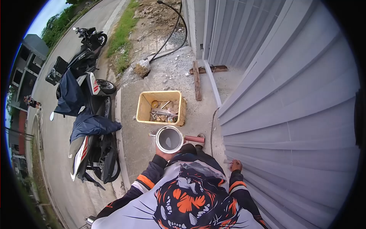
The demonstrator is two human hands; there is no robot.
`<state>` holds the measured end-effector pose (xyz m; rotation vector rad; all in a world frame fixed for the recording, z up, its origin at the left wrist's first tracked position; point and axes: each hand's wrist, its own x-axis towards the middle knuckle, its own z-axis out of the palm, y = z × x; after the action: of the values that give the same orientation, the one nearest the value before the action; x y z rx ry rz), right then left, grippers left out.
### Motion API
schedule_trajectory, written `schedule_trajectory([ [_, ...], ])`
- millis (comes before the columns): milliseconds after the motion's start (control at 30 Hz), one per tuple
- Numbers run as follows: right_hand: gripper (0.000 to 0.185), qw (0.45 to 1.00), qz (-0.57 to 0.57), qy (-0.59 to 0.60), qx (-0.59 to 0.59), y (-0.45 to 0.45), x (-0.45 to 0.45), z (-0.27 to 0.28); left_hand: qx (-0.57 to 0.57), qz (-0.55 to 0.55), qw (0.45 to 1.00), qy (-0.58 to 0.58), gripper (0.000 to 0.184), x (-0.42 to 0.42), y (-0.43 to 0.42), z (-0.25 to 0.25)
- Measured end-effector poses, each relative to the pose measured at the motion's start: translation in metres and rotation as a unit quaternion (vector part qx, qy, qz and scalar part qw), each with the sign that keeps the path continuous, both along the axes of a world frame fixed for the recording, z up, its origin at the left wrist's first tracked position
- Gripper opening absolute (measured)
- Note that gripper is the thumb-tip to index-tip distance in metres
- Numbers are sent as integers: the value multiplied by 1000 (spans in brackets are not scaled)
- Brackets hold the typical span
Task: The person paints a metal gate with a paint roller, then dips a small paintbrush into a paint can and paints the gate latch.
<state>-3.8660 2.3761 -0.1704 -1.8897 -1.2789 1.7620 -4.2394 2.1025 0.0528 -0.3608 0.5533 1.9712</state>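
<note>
My left hand (pixel 166 153) is wrapped round the lower side of an open round can (pixel 169 139), which has grey paint inside and a bright metal rim. At the grey corrugated metal gate, my right hand (pixel 236 165) is closed on a small pale tool (pixel 227 162), too small to make out clearly. Beyond the can, a yellow crate (pixel 182 108) on the concrete holds several tools and metal pieces. A reddish-brown cylinder (pixel 194 139) lies just right of the can, near my foot.
The ribbed gate (pixel 289 99) fills the right side. Crossed wooden pieces (pixel 197 82) lie by its post. A black hose (pixel 179 42) curves over rubble ahead. Parked motorcycles (pixel 87 152), partly covered in dark cloth, line the left. A person (pixel 32 102) is far off at left.
</note>
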Motion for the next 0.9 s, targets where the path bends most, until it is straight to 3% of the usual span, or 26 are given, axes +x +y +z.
schedule_trajectory([
  [67, 29, 988, 120, 75, 57, 78, -120, 43, -45, 32, 998, 20, 66, -30, 29, 0],
  [133, 33, 959, 241, 82, 123, 128, -224, 103, 40, 25, 999, 15, 65, -59, 59, 26],
  [333, 35, 933, 245, 167, 204, 205, -429, 186, 46, 62, 997, -14, 68, -146, 157, 54],
  [467, 34, 958, 155, 160, 180, 268, -528, 168, 59, 30, 998, 9, 71, -221, 233, 43],
  [567, 34, 972, 10, 179, 153, 327, -606, 124, 39, 20, 999, -29, 72, -279, 300, 38],
  [633, 38, 985, 12, 19, 169, 368, -653, 84, 59, -24, 998, -21, 67, -326, 336, 21],
  [667, 40, 983, 14, -64, 169, 387, -667, 72, 73, -21, 997, -14, 63, -339, 356, 45],
  [800, 43, 978, -34, -115, 169, 463, -698, 69, 74, -97, 991, 56, 62, -412, 409, 41],
  [900, 46, 951, -66, -165, 255, 511, -670, 84, -34, -140, 984, 107, 61, -443, 450, 50],
])
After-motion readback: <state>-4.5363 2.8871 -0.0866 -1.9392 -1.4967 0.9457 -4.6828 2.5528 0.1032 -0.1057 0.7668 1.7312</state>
